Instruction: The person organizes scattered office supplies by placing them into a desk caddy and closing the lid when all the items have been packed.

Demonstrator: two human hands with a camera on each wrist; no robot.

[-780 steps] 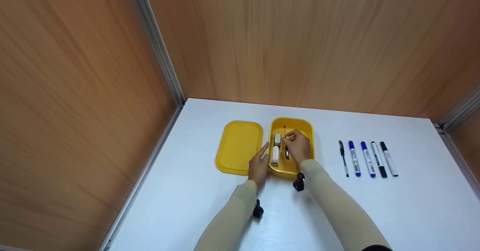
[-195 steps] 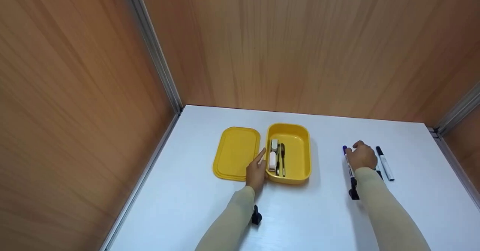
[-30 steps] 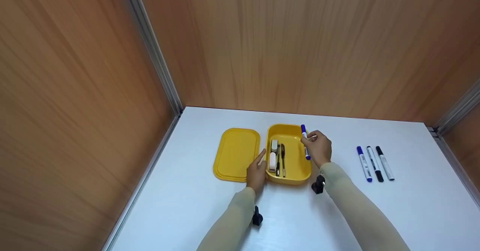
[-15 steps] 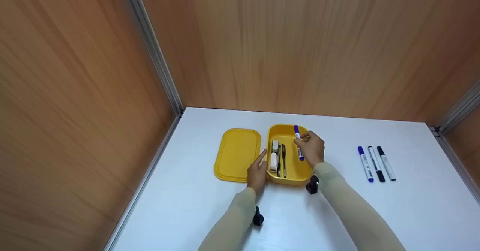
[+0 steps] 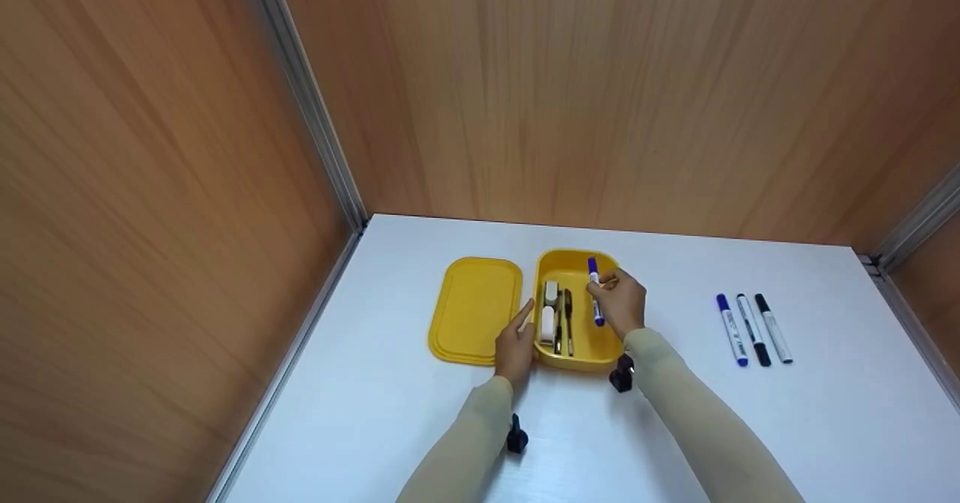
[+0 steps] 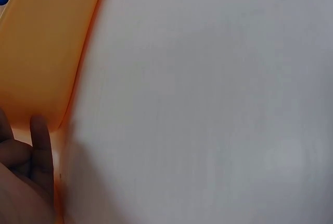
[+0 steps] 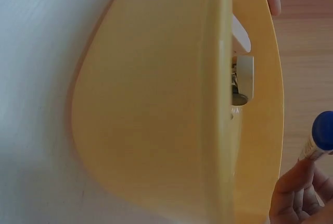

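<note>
Since 1 second ago my right hand (image 5: 619, 304) has carried the blue-capped marker (image 5: 595, 291) from the box's 3 o'clock rim to above its open middle. My thumb and fingers stay pinched on the barrel, cap pointing to 12 o'clock. My left hand (image 5: 516, 340) rests against the yellow box (image 5: 576, 357) at its 9 o'clock side, fingers straight, gripping nothing. Inside the box, toward 9 o'clock, lie 2 white erasers (image 5: 549, 315) and 2 dark pens (image 5: 564, 323). I see the yellow lid (image 5: 476, 308) just beside the box at 9 o'clock. At 3 o'clock, well apart, 3 markers (image 5: 754, 329) lie on the white table (image 5: 390, 353).
</note>
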